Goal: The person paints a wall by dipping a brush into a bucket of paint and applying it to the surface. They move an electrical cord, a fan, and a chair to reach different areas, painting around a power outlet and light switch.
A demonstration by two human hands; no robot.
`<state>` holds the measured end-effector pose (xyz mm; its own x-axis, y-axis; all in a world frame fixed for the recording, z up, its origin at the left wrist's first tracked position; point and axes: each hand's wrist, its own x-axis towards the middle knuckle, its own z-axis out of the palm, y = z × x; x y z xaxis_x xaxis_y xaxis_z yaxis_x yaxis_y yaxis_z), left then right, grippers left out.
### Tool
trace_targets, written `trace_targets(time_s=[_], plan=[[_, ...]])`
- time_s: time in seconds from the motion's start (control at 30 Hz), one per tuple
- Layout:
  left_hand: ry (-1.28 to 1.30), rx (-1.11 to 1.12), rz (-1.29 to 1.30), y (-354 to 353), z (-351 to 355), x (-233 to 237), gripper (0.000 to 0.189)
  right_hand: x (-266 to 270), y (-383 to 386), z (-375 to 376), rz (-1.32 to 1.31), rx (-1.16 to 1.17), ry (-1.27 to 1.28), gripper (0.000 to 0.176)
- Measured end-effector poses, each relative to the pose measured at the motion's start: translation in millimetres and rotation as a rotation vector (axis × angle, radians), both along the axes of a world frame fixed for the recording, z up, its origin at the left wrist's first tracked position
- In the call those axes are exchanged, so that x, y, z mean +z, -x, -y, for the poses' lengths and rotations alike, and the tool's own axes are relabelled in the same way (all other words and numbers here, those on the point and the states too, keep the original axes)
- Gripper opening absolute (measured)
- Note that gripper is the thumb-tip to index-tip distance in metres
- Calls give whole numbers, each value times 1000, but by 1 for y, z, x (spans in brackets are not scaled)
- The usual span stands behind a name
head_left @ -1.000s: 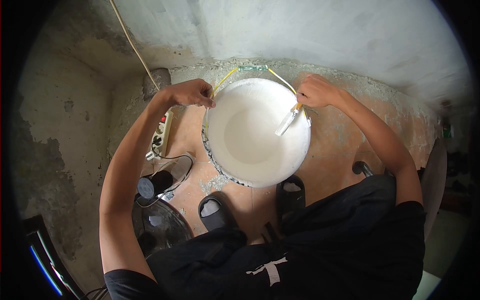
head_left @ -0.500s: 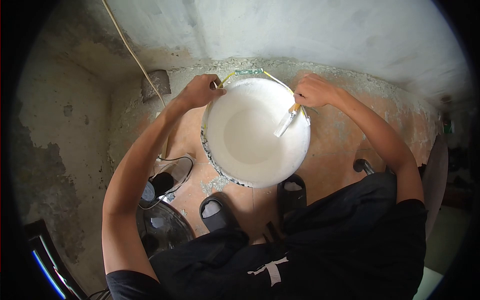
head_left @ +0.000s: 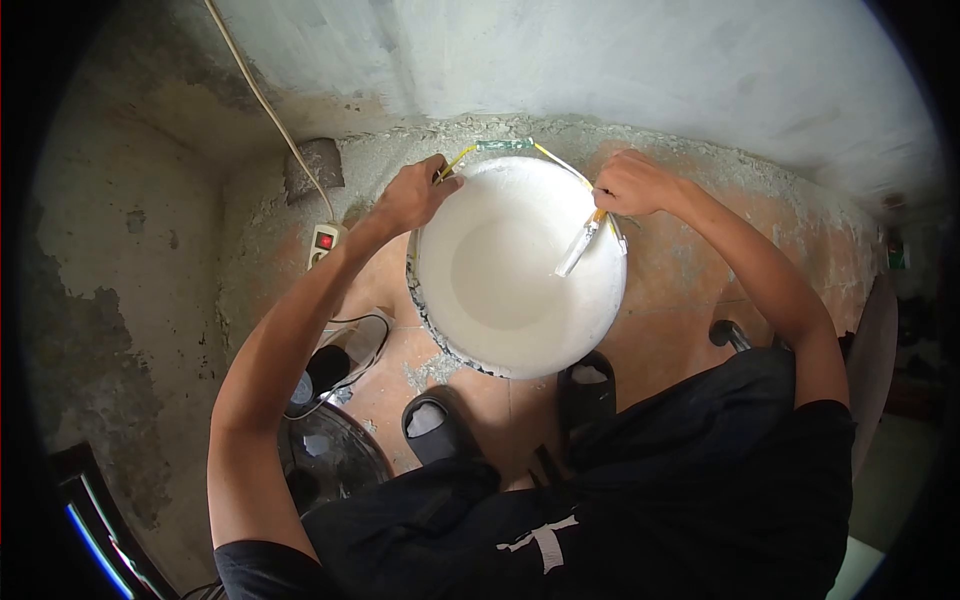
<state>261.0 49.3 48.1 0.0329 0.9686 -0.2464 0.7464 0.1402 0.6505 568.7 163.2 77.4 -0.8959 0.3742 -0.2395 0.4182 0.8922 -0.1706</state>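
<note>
A white bucket [head_left: 437, 262] stands on the floor in front of me, with pale whitish liquid [head_left: 500, 275] in its bottom. Its wire handle is raised toward the wall, and a green grip [head_left: 505, 145] sits at its middle. My left hand [head_left: 415, 195] is closed at the bucket's left rim, its fingers around the base of the wire and its thumb by the rim. In my closed right hand [head_left: 637, 184] is a paintbrush [head_left: 577, 248] with a yellowish handle. Its white-coated bristles point down inside the bucket, near the right wall. That hand also lies against the handle wire.
A patchy whitewashed wall [head_left: 640, 70] rises behind the bucket. At left, a power strip [head_left: 324, 240] with a red switch hangs on a cord. A dark glossy round object [head_left: 335, 450] and a cable lie near my left sandal [head_left: 437, 425]. My right sandal [head_left: 588, 390] touches the bucket's near side.
The bucket and both hands appear slightly farther right in view. My left arm has shifted a little, uncovering the power strip. The brush stays inside the bucket.
</note>
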Motion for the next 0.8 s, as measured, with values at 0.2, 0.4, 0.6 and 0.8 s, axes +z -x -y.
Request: trace_targets(time_s=[0.2,0.4,0.6,0.8], plan=[[-79,-6,-65,-6,0,-11,37,-3,-3,-1,14,-2,-9,30],[-65,-22,-99,-7,0,-6,36,-1,-4,0,14,16,-23,30],[-94,-30,-145,-8,3,-5,38,38,6,4,133,68,-97,32],[-55,3,-145,-10,-1,-3,42,46,7,5,43,59,-106,39]])
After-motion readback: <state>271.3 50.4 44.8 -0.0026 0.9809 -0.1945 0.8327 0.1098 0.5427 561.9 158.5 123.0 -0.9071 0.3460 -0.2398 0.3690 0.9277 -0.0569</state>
